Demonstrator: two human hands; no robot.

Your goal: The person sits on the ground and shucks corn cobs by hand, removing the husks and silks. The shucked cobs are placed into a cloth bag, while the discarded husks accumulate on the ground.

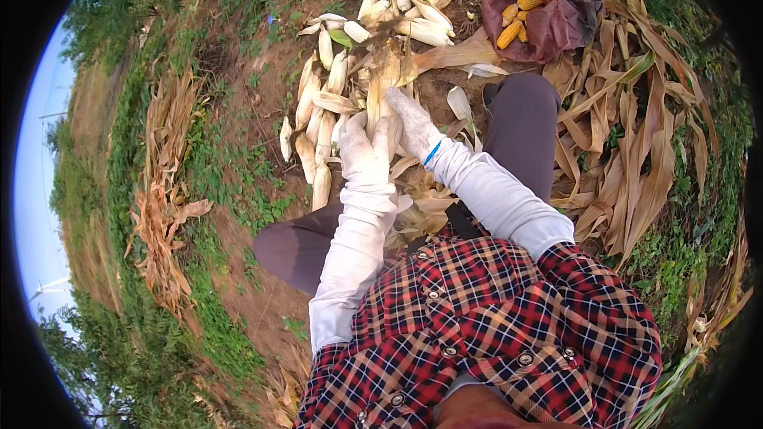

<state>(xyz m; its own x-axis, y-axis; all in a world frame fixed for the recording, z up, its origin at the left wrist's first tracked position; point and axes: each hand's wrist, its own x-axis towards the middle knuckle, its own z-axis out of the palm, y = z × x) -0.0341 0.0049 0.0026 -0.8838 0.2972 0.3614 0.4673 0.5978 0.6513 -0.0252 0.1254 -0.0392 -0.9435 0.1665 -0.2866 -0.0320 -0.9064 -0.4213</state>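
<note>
Both of my hands wear pale, soiled work gloves and meet around one ear of corn in its dry husk point(383, 80). My left hand point(361, 146) grips the lower part of the ear from the left. On the other side, my right hand point(412, 122) closes on the husk, with a blue band at its wrist. The ear points away from me, dark silk at its far end; no kernels show on it. Several husked ears point(308, 101) lie heaped on the soil just beyond and left of my hands.
A maroon sack point(548, 39) at the far right holds several bare yellow corn cobs point(509, 34). Dry corn stalks and leaves point(632, 131) are piled along the right. More unhusked ears point(426, 30) lie ahead. Loose husks point(429, 214) rest between my bent legs. Another dry stalk bundle point(167, 190) lies left.
</note>
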